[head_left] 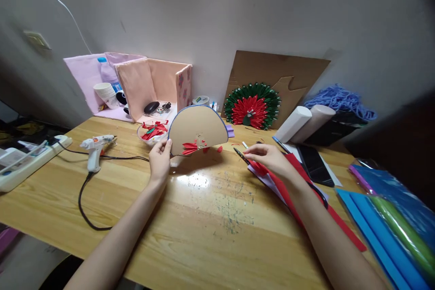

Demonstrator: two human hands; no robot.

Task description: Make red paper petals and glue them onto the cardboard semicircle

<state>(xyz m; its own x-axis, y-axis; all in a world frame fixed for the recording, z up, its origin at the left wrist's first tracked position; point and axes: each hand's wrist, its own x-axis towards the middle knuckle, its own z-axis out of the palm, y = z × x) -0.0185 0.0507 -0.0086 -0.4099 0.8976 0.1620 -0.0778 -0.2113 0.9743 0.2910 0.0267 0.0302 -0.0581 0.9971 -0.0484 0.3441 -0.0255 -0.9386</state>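
My left hand [160,159] grips the lower left corner of a half-round cardboard piece [199,123] with a blue edge, held upright above the table. A red fan-shaped piece [190,148] and several small red bits show on its lower part. My right hand [267,157] is to the right, fingers bent and drawn together beside a dark pointed tool tip [241,156]; what they hold, if anything, I cannot make out. Below that hand and forearm lie red sheets [343,226], with a black loop-shaped handle [318,194] on them.
A white glue gun [95,152] with its cord lies left, near a power strip [30,163]. Behind are a bowl of red pieces [153,131], pink boxes [136,86] and a red-green fan ornament [252,108]. A phone [315,165] and blue rolled sheets [370,231] lie right.
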